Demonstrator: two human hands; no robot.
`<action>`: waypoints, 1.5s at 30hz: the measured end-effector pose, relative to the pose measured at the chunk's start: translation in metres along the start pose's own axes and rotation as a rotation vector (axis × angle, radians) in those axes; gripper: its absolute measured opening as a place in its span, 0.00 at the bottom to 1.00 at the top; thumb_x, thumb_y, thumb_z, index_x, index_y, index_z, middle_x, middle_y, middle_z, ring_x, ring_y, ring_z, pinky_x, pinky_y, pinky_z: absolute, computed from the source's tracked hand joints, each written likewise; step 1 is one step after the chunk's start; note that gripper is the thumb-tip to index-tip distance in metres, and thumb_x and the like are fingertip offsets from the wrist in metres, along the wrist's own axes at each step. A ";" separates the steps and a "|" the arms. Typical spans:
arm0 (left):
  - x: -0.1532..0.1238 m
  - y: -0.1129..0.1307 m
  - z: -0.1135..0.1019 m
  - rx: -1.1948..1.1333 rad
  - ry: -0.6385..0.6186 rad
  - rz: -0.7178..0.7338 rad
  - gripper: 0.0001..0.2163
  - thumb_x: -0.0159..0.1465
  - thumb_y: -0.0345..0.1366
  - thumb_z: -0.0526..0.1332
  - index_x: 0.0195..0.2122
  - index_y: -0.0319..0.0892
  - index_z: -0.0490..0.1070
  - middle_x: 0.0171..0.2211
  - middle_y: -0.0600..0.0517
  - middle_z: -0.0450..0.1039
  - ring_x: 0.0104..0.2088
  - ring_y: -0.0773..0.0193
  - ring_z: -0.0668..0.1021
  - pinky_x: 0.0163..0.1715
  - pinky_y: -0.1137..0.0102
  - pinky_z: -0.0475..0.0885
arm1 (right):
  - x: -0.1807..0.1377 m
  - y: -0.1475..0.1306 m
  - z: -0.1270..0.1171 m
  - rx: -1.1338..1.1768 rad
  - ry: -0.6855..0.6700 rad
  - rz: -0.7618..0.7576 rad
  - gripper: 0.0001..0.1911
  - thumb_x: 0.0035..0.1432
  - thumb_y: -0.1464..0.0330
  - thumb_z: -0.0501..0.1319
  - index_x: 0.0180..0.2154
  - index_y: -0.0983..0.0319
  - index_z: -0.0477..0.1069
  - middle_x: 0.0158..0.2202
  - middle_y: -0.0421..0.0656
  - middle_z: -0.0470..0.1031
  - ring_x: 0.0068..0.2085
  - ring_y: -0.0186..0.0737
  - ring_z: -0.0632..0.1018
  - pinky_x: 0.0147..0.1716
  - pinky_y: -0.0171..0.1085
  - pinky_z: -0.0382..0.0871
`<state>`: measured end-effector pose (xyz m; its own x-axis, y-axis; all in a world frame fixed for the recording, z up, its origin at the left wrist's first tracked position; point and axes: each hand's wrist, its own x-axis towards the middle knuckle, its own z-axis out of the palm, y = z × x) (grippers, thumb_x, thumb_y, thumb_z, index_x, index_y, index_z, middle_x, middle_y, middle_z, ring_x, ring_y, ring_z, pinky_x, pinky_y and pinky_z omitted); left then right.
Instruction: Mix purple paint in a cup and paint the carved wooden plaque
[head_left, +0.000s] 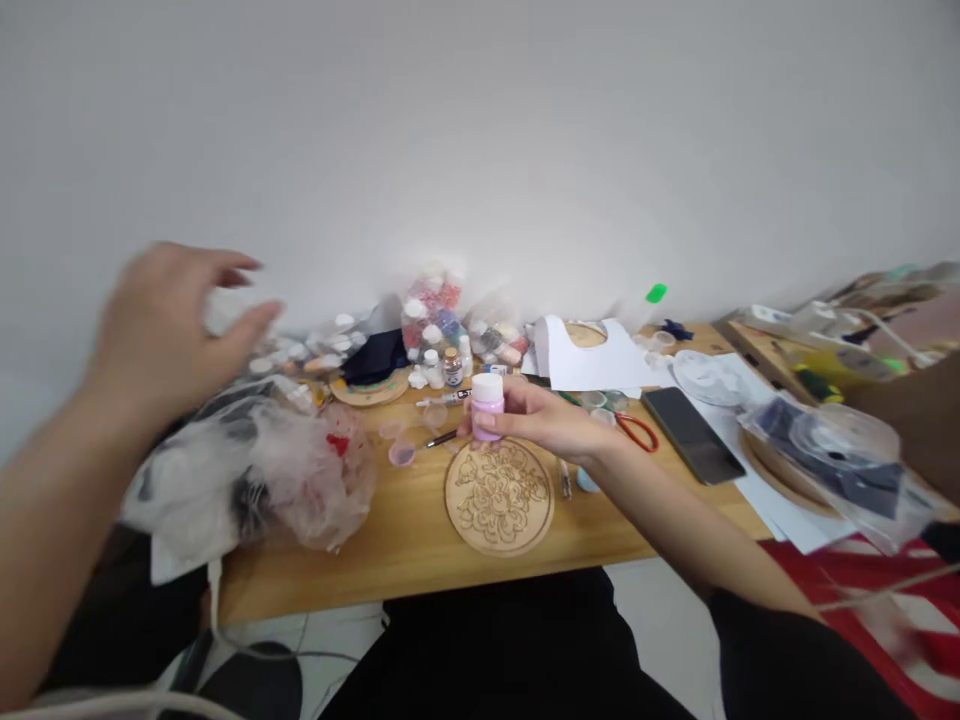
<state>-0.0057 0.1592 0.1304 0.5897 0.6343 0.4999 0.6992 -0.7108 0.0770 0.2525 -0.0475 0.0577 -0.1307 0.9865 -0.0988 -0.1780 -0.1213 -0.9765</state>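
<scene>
My right hand (pixel 532 415) is wrapped round a small paint bottle (pixel 487 422) with lilac paint and a white cap, held upright above the table. Just below it lies a round wooden board (pixel 498 505) with a carved or drawn flower pattern. Raised at the left, my left hand (pixel 180 325) is blurred; its thumb and fingers are apart, and nothing shows between them. Beneath that hand sits a crumpled clear plastic bag (pixel 300 465) with red spots. Close to the lilac bottle lie a dark brush (pixel 441 438) and a small cup (pixel 402 455).
Several paint bottles (pixel 453 368) stand at the back, beside filled bags (pixel 435 300). Toward the right are red-handled scissors (pixel 637 432), a phone (pixel 694 435), white paper (pixel 581 365) and a plastic-wrapped pack (pixel 840 460). A white cable (pixel 216 600) hangs over the front left edge.
</scene>
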 end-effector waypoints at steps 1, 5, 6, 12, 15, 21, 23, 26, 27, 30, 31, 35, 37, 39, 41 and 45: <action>-0.011 0.027 -0.002 -0.072 0.007 0.071 0.23 0.65 0.52 0.50 0.50 0.40 0.69 0.44 0.48 0.73 0.50 0.55 0.71 0.55 0.59 0.64 | 0.001 0.004 0.004 0.023 -0.006 -0.027 0.14 0.53 0.64 0.70 0.38 0.61 0.70 0.33 0.37 0.75 0.34 0.31 0.77 0.37 0.33 0.71; -0.055 0.098 0.018 -0.386 -0.160 0.203 0.20 0.65 0.54 0.53 0.42 0.43 0.74 0.38 0.48 0.78 0.40 0.57 0.77 0.43 0.63 0.70 | 0.004 0.017 0.014 0.062 -0.003 -0.076 0.16 0.48 0.62 0.73 0.39 0.59 0.74 0.36 0.39 0.77 0.39 0.35 0.77 0.43 0.39 0.73; -0.064 0.109 0.027 -0.451 -0.194 0.186 0.20 0.65 0.54 0.55 0.44 0.43 0.73 0.39 0.48 0.78 0.39 0.57 0.78 0.42 0.63 0.71 | 0.004 0.019 0.014 0.062 -0.004 -0.089 0.17 0.49 0.61 0.72 0.39 0.58 0.74 0.38 0.40 0.77 0.40 0.36 0.78 0.43 0.40 0.73; -0.084 0.146 0.075 -0.834 -0.163 0.034 0.23 0.58 0.48 0.68 0.52 0.44 0.70 0.44 0.47 0.79 0.41 0.56 0.81 0.39 0.63 0.75 | 0.005 0.018 0.000 0.002 0.052 -0.134 0.18 0.49 0.58 0.72 0.41 0.57 0.75 0.40 0.41 0.79 0.41 0.38 0.78 0.46 0.41 0.73; -0.077 0.153 0.086 -0.875 -0.051 -0.027 0.15 0.61 0.42 0.66 0.46 0.43 0.72 0.40 0.48 0.80 0.40 0.57 0.81 0.39 0.64 0.75 | 0.006 0.009 -0.009 -0.091 0.078 -0.153 0.20 0.50 0.59 0.71 0.44 0.55 0.73 0.42 0.41 0.77 0.43 0.38 0.77 0.44 0.40 0.72; -0.068 0.151 0.094 -0.761 0.097 0.001 0.12 0.61 0.37 0.67 0.44 0.44 0.73 0.40 0.47 0.80 0.40 0.55 0.81 0.41 0.61 0.76 | 0.012 -0.013 -0.031 -0.463 0.203 -0.199 0.16 0.61 0.52 0.60 0.39 0.58 0.71 0.27 0.37 0.69 0.27 0.32 0.68 0.27 0.35 0.62; -0.066 0.151 0.094 -0.714 0.139 0.008 0.11 0.61 0.37 0.67 0.44 0.44 0.73 0.40 0.47 0.80 0.41 0.54 0.81 0.41 0.59 0.75 | 0.014 -0.021 -0.037 -0.592 0.185 -0.181 0.17 0.62 0.52 0.59 0.38 0.59 0.71 0.25 0.36 0.67 0.26 0.33 0.67 0.26 0.36 0.60; -0.062 0.154 0.094 -0.682 0.139 0.008 0.08 0.61 0.37 0.66 0.41 0.45 0.73 0.36 0.47 0.78 0.38 0.54 0.80 0.38 0.60 0.74 | 0.017 -0.035 -0.042 -0.758 0.152 -0.171 0.16 0.63 0.54 0.57 0.40 0.59 0.71 0.26 0.38 0.70 0.27 0.33 0.69 0.27 0.37 0.62; -0.059 0.156 0.094 -0.680 0.129 -0.002 0.07 0.60 0.36 0.66 0.39 0.44 0.73 0.35 0.48 0.78 0.36 0.55 0.79 0.36 0.61 0.74 | 0.019 -0.040 -0.042 -0.825 0.147 -0.175 0.16 0.64 0.54 0.56 0.39 0.59 0.71 0.25 0.38 0.70 0.26 0.34 0.69 0.27 0.36 0.61; -0.046 0.158 0.098 -0.739 0.046 -0.089 0.05 0.58 0.35 0.66 0.34 0.43 0.72 0.30 0.51 0.75 0.31 0.60 0.76 0.32 0.65 0.71 | 0.028 -0.055 -0.036 -1.068 0.179 -0.199 0.14 0.65 0.57 0.54 0.34 0.59 0.70 0.23 0.37 0.70 0.24 0.33 0.68 0.26 0.36 0.58; -0.040 0.158 0.101 -0.783 0.002 -0.132 0.06 0.56 0.33 0.66 0.34 0.43 0.71 0.30 0.53 0.75 0.30 0.62 0.75 0.31 0.66 0.70 | 0.032 -0.060 -0.032 -1.161 0.193 -0.203 0.13 0.64 0.58 0.55 0.34 0.59 0.69 0.22 0.37 0.70 0.23 0.33 0.67 0.26 0.36 0.58; -0.017 0.148 0.109 -0.976 -0.169 -0.285 0.12 0.53 0.27 0.64 0.39 0.41 0.71 0.31 0.55 0.74 0.32 0.64 0.75 0.34 0.67 0.71 | 0.059 -0.073 -0.010 -1.579 0.197 -0.152 0.12 0.65 0.61 0.54 0.42 0.62 0.70 0.25 0.42 0.72 0.27 0.40 0.72 0.28 0.38 0.56; -0.008 0.140 0.110 -1.084 -0.251 -0.345 0.12 0.51 0.27 0.65 0.37 0.39 0.70 0.31 0.54 0.73 0.33 0.63 0.76 0.34 0.66 0.72 | 0.075 -0.076 0.001 -1.686 0.181 -0.156 0.15 0.67 0.60 0.52 0.44 0.64 0.70 0.30 0.46 0.75 0.31 0.44 0.74 0.30 0.38 0.57; -0.004 0.132 0.109 -1.194 -0.268 -0.363 0.13 0.48 0.29 0.69 0.34 0.39 0.70 0.32 0.52 0.74 0.36 0.60 0.76 0.37 0.64 0.73 | 0.089 -0.076 0.011 -1.711 0.128 -0.197 0.18 0.68 0.59 0.50 0.44 0.65 0.71 0.33 0.48 0.76 0.35 0.46 0.76 0.32 0.39 0.59; -0.005 0.126 0.106 -1.283 -0.256 -0.369 0.14 0.45 0.31 0.72 0.32 0.39 0.69 0.31 0.50 0.73 0.37 0.59 0.77 0.38 0.62 0.73 | 0.100 -0.076 0.020 -1.723 0.081 -0.248 0.18 0.68 0.60 0.50 0.44 0.66 0.71 0.35 0.50 0.77 0.37 0.47 0.76 0.34 0.39 0.60; -0.023 0.119 0.094 -1.406 -0.412 -0.378 0.16 0.50 0.39 0.71 0.21 0.43 0.61 0.17 0.57 0.58 0.21 0.67 0.67 0.24 0.65 0.67 | 0.106 -0.078 0.039 -1.754 -0.036 -0.358 0.17 0.66 0.66 0.49 0.47 0.67 0.72 0.34 0.48 0.77 0.35 0.45 0.75 0.33 0.39 0.58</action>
<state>0.1016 0.0889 0.0471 0.7044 0.7097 0.0114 0.0280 -0.0439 0.9986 0.2147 0.0622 0.1311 -0.3456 0.9303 0.1226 0.9378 0.3471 0.0090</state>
